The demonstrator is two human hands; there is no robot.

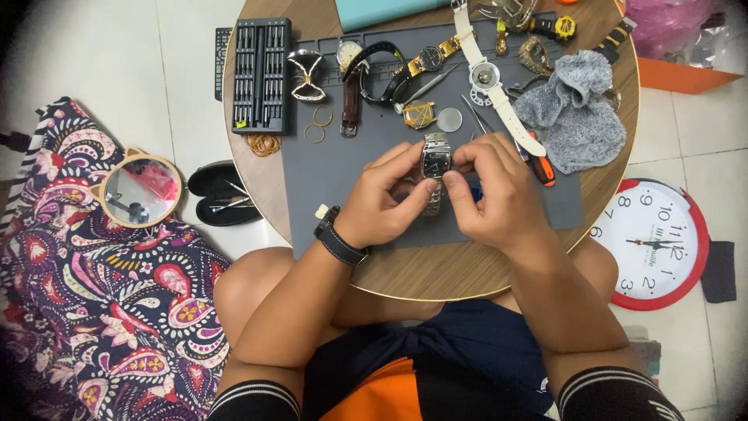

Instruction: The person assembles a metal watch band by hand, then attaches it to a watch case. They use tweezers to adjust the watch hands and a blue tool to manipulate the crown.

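Grey mat (335, 168), both left hand (386, 195) and right hand (491, 191) pinching silver watch (435, 161), grey cloth (573, 113) beside, screwdriver set (261, 74) apart

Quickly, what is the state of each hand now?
Left hand: closed on the silver wristwatch, holding it.
Right hand: closed on the same watch from the other side.

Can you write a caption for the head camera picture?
Both hands hold a silver watch over a grey mat.

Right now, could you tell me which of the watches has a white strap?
The white-strapped watch, lying diagonally beside the grey cloth; the others have metal or dark straps.
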